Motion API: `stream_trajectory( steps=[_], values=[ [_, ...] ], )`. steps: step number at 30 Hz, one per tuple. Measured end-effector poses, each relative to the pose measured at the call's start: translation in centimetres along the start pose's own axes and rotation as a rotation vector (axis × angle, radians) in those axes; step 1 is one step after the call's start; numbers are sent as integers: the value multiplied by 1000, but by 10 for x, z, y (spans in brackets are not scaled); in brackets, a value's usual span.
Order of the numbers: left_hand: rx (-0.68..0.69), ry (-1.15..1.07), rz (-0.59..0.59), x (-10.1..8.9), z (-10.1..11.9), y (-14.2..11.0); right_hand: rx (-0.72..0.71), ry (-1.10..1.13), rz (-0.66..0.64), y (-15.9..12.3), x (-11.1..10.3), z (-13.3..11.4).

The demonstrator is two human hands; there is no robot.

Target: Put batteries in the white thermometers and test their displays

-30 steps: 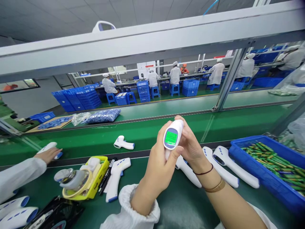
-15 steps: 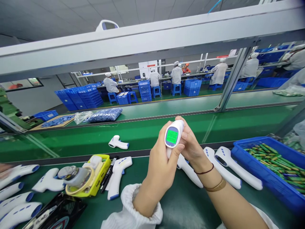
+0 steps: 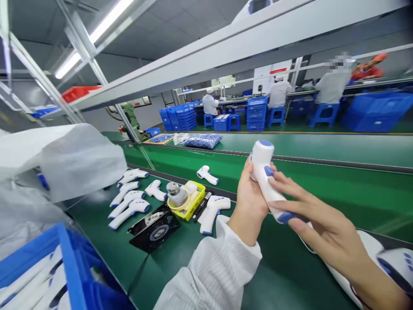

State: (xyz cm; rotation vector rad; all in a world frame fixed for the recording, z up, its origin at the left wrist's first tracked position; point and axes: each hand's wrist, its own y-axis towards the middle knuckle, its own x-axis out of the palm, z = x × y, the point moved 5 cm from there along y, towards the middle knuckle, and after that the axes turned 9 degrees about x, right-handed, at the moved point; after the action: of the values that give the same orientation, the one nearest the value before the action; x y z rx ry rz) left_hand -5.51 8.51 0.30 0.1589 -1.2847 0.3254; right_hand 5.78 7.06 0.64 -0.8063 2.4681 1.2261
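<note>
An infrared thermometer (image 3: 267, 181), white with a blue trigger and blue end caps, is tilted in front of me above the bench. My left hand (image 3: 249, 200) is closed around it from the left, behind the handle and head. My right hand (image 3: 318, 226) lies along the handle's right side, its fingers stretched and apart; fingertips touch near the trigger and lower handle. The screen is turned out of sight. Below my right hand lie more thermometers (image 3: 402, 262), partly covered by the hand and forearm. Another thermometer (image 3: 214, 212) rests on the bench left of my left sleeve.
A yellow basket (image 3: 195, 206) holds a metal-topped bottle and a tape roll. Beside it are black pens (image 3: 202, 207) and a black stand (image 3: 158, 232). Several thermometers (image 3: 130, 202) lie farther left. A blue crate (image 3: 69, 262) and a person's white sleeve (image 3: 80, 159) occupy the left side.
My view has swung left. The thermometer has turned from its green-lit screen facing me to its blue-capped end and trigger side. My right hand has moved from its head to its handle.
</note>
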Motion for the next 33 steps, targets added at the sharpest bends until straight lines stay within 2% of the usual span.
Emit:
stream_trajectory(
  steps=[1, 3, 6, 11, 16, 19, 21, 24, 26, 29, 31, 33],
  values=[
    [-61, -68, 54, 0, 2, 1, -12, 24, -27, 0, 3, 0],
    [-105, -152, 74, 2, 5, -1, -11, 76, 7, -1, 6, -1],
    [-55, -195, 23, 7, 7, -4, -27, 51, 116, -3, 7, -5],
    [-36, -173, 70, 1, 6, -4, -3, 62, 251, -3, 13, -7],
    [42, -260, 58, -1, 18, 1, 104, 68, 305, 2, 18, -9],
    [13, -293, 64, -2, 24, 4, 121, -12, 333, 6, 24, -14],
    [5, -307, 74, -4, 28, 5, 109, 43, 327, 12, 32, -17],
    [167, -296, 74, -8, 42, 6, 209, 426, 284, 29, 48, -11],
    [350, -236, 55, -11, 55, 5, 400, 699, 326, 39, 60, -1],
    [555, -117, 43, -13, 72, 0, 642, 920, 387, 51, 72, 15],
    [623, -100, 40, -14, 81, -3, 642, 942, 318, 63, 77, 24],
    [685, -75, 35, -16, 92, -5, 469, 747, 133, 80, 81, 32]
  ],
)
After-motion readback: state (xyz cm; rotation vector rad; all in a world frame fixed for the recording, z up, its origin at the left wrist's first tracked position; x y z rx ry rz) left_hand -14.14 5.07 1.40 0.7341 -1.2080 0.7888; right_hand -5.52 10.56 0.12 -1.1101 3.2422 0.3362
